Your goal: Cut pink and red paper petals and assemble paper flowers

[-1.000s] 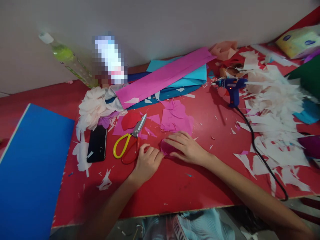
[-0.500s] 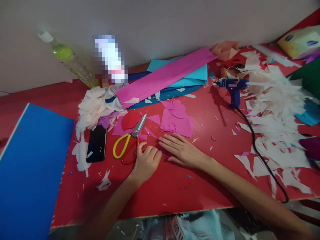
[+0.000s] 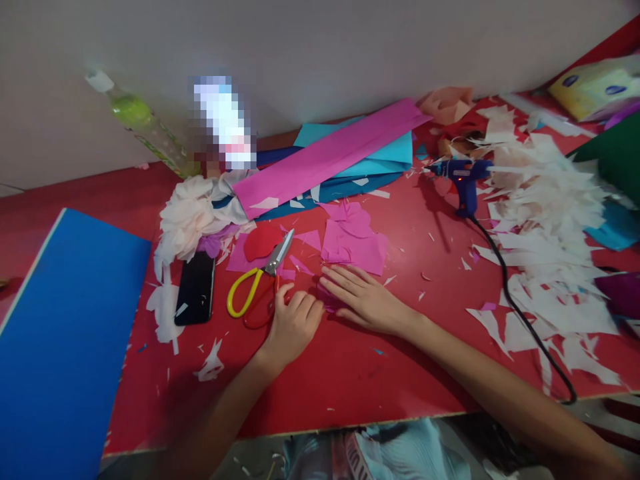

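Note:
My right hand (image 3: 364, 299) lies flat on the red table (image 3: 350, 373), fingers stretched out, pressing down a small pink paper piece (image 3: 330, 303) that is mostly hidden beneath it. My left hand (image 3: 293, 323) rests beside it with curled fingers, touching the same pink piece at its left edge. Yellow-and-red handled scissors (image 3: 257, 283) lie just left of my left hand. A heap of pink paper cut-outs (image 3: 353, 240) sits just beyond my right fingertips.
A black phone (image 3: 195, 288) lies left of the scissors. A blue glue gun (image 3: 463, 177) stands at the right, its black cord trailing to the front edge. White paper scraps (image 3: 550, 220) cover the right side. Pink and blue paper sheets (image 3: 330, 157), a green bottle (image 3: 143, 127) and a blue board (image 3: 60, 333) surround the area.
My right hand has gone from arched over a raised pink piece to lying flat on it, pressing it down. My left hand has barely moved.

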{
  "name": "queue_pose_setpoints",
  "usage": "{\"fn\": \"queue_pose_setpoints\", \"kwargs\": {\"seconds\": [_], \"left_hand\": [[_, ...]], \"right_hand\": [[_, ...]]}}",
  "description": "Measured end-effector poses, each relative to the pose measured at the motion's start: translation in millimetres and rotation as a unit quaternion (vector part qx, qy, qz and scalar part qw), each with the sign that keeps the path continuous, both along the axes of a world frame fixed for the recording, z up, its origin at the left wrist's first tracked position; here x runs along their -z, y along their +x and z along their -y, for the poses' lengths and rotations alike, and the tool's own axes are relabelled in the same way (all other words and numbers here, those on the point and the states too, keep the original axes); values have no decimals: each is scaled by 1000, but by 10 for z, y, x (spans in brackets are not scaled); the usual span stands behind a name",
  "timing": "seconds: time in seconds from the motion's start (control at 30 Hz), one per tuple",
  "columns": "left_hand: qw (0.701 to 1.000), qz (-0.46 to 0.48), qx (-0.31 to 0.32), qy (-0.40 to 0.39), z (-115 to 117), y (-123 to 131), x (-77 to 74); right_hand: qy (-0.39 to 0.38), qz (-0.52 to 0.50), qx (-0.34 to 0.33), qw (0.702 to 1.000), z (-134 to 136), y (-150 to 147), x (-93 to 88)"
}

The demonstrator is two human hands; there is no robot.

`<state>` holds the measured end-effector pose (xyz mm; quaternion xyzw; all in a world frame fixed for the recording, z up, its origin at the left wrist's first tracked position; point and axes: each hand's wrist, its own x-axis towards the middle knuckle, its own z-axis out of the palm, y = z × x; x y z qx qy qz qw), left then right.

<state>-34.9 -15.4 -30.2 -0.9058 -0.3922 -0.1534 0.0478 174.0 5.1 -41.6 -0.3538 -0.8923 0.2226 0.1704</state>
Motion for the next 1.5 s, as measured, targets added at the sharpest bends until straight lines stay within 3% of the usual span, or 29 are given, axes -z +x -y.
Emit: {"fn": "queue_pose_setpoints", "kwargs": {"seconds": [0.07, 0.13, 0.17, 0.23, 0.3, 0.37, 0.43, 0.53, 0.67, 0.83, 0.93, 1.13, 1.2, 1.3, 1.5], "left_hand": [[999, 41, -3, 10, -4, -1, -22], [993, 110, -13, 30, -5, -4, -63], [988, 144, -20, 44, -4, -5, -85], [980, 184, -33, 74, 0, -7, -121], [976, 189, -40, 96, 3, -5, -136], [977, 179, -45, 103, 4, 0, -131], [979, 168, -47, 106, 3, 6, -119], [982, 150, -53, 104, 5, 7, -107], [983, 137, -60, 109, 4, -8, -97], [983, 156, -62, 75, 3, -26, -77], [980, 184, -64, 43, 5, -28, -90], [976, 205, -75, 22, 1, -22, -111], [973, 214, -86, 22, 1, -21, -97], [970, 222, -96, 36, 9, -20, -83], [978, 176, -83, 71, 22, -9, -135]], "right_hand": [[-52, -91, 31, 994, 17, 6, -14], [-148, -232, 84, 958, 48, -17, -55], [-217, -311, 113, 919, 68, -41, -84], [-386, -442, 126, 799, 110, -105, -147], [-543, -498, 100, 669, 149, -169, -198], [-630, -520, 63, 574, 176, -208, -220], [-669, -529, 33, 521, 187, -216, -218], [-693, -532, 23, 486, 174, -193, -205], [-710, -523, 30, 471, 141, -162, -218], [-704, -506, 31, 497, 129, -158, -221], [-688, -490, 25, 534, 133, -152, -189], [-632, -427, 15, 646, 138, -139, -148], [-620, -418, 19, 664, 136, -141, -146], [-617, -423, 20, 663, 137, -146, -138], [-632, -458, 9, 625, 147, -151, -111]]}}
